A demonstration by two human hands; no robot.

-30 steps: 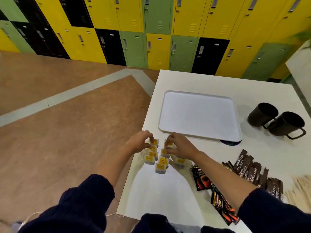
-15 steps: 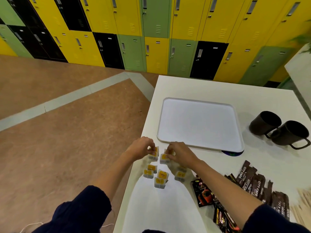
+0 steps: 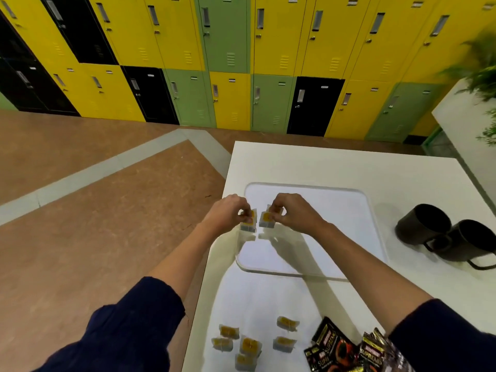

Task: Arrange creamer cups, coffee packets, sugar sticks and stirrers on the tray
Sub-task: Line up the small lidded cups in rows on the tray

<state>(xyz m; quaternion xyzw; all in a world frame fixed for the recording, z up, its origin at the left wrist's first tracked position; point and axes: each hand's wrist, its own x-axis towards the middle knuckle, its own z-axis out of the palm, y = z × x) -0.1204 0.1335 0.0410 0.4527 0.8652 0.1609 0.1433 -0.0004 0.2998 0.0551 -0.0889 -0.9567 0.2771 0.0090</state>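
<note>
I am pinching 1 cup (image 3: 248,224) in my left hand (image 3: 226,214) and 1 in my right hand (image 3: 296,214) over the tray (image 3: 335,224), risking tipping them by releasing too high.

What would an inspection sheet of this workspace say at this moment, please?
Surface: white table bearing a white tray.
Job's things: a creamer cup and a second creamer cup held over the tray's left side; six loose creamer cups by the near edge; coffee packets to their right; sugar sticks, stirrers not in view.
Clutter: two dark mugs right of the tray.
Hands: left hand pinches the first cup, right hand the second.
Cables: nothing seen.
Surroundings: yellow, green, black lockers; brown floor; plant.
</note>
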